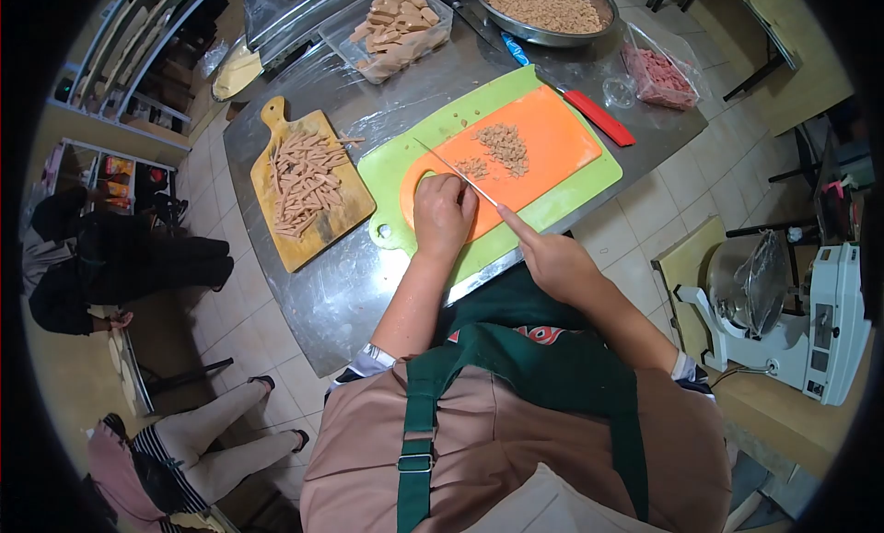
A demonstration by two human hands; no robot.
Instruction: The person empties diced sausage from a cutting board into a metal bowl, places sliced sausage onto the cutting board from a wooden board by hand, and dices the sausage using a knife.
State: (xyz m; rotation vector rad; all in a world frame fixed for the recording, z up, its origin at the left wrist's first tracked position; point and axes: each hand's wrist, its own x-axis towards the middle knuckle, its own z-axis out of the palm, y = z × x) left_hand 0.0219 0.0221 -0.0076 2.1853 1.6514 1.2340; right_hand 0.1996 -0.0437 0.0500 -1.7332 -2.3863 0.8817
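Observation:
My right hand (554,264) is closed round the handle of a knife (453,172), whose blade points up and left over the orange cutting board (562,141). My left hand (444,210) rests on the near left part of that board, fingers curled beside the blade; what they hold, if anything, is hidden. Small brown diced pieces (504,150) lie in a pile beyond the blade, with a smaller heap close to it. Under the orange board is a green cutting board (387,169). To the left, a wooden board (355,198) bears many thin brown strips (304,178).
Along the far side stand a plastic container (419,54) of brown chunks, a metal bowl (552,37) of diced pieces and a bag of pink meat (659,77). A red-handled knife (599,117) lies right. Two people (120,257) are at left; a mixer (750,293) stands right.

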